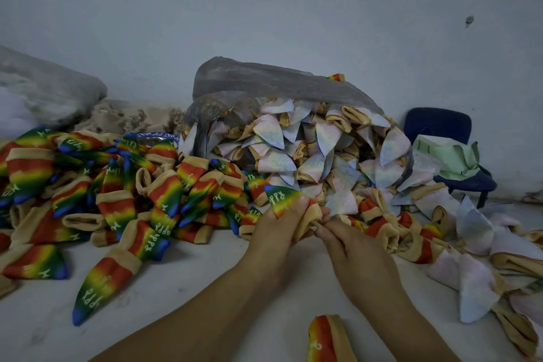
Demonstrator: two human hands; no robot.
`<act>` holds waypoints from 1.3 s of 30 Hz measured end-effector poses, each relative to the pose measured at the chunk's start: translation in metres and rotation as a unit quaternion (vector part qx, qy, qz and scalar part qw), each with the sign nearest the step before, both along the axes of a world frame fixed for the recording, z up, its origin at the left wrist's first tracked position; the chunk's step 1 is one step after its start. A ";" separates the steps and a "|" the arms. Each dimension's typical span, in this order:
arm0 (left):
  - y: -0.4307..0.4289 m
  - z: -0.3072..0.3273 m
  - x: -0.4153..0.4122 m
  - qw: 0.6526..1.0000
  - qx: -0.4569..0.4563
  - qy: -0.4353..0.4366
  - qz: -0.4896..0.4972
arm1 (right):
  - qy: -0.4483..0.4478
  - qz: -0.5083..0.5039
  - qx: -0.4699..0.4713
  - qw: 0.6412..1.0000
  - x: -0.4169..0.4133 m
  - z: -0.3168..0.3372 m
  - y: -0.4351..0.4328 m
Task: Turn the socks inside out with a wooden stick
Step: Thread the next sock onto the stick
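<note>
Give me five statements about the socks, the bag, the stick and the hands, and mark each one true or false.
1. The left hand holds a rainbow sock printed with "HAPPY". True.
2. The right hand lies flat on the floor. False: its grip is closed on a wooden stick that enters the sock's beige cuff.
3. The plastic bag is filled with pale socks. True.
4. The pile of rainbow socks lies to the right of the bag. False: it lies to its left.
5. A blue chair stands against the wall on the right. True.
</note>
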State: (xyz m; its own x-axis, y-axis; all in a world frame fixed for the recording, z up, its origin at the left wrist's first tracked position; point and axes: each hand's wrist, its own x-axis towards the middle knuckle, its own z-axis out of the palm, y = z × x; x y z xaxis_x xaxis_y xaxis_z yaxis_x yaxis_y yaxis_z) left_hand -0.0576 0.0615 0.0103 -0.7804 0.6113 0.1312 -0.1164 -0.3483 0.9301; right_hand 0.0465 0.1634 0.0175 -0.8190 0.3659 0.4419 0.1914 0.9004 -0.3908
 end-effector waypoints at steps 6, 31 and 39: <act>-0.003 0.001 -0.001 0.990 -0.096 0.083 0.055 | 0.014 0.020 -0.055 0.998 -0.002 -0.001 0.006; -0.008 -0.002 -0.025 0.986 -0.080 0.098 0.109 | -0.067 -0.019 -0.121 0.990 0.005 0.007 0.003; -0.010 -0.003 -0.017 0.989 -0.096 0.079 0.080 | -0.021 -0.020 -0.161 0.987 0.004 0.002 0.007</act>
